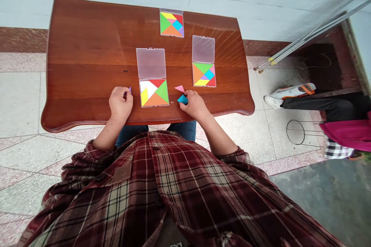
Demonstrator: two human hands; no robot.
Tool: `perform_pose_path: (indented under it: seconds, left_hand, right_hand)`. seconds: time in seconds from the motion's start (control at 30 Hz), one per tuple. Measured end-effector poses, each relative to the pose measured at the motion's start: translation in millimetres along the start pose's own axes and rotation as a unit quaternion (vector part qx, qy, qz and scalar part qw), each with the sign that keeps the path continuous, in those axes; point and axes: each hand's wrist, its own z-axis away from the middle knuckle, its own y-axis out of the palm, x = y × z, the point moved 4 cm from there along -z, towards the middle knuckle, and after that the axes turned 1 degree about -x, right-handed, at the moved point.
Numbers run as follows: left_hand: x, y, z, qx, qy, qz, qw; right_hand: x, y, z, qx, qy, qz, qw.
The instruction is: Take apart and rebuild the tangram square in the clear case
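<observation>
My left hand (120,102) is closed at the table's front left, its fingertips pinching a small purple tangram piece (130,90) that is mostly hidden. On the other side, my right hand (196,105) grips a blue tangram square (182,99) at the tabletop. Just beyond those fingers lies a pink tangram triangle (179,88). Between my hands sits an open tangram case (151,63), its clear lid folded back. Red, green, orange and yellow pieces lie in its tray, and a white patch of the tray's bottom (147,87) shows at the upper left.
Two more open tangram cases, one at the right (203,49) and one at the back edge (171,10), hold full sets of pieces. The brown wooden table (87,54) stands by a wall. Crutches (307,32) lean at the right, near a seated person's leg (304,102).
</observation>
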Motion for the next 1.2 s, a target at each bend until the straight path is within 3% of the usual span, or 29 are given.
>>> perform_pose_path:
  seconds: [0.17,0.37,0.53,0.77,0.97,1.2]
  left_hand:
    - [-0.5,0.2,0.3,-0.001,-0.006,0.003,1.0]
    - [-5.3,-1.8,0.3,0.002,-0.008,0.009,1.0]
    - [-5.1,-1.5,0.8,0.005,-0.014,0.011,1.0]
    - [-4.5,0.4,2.8,0.012,-0.008,0.015,1.0]
    - [-3.1,1.7,5.0,0.008,-0.002,0.01,1.0]
    - [-4.6,1.8,4.9,0.014,-0.005,0.017,1.0]
  right_hand:
    - [5.2,-1.7,-1.7,-0.006,-0.031,-0.04,0.999]
    - [39.8,-5.7,-14.2,0.013,-0.096,-0.097,0.991]
    - [79.1,-3.2,-36.4,0.024,-0.14,-0.046,0.989]
    - [123.5,-3.0,-50.5,0.11,-0.199,0.093,0.969]
    - [130.9,-5.6,-51.9,0.149,-0.239,0.179,0.943]
    - [132.8,-5.3,-59.3,0.194,-0.287,0.194,0.918]
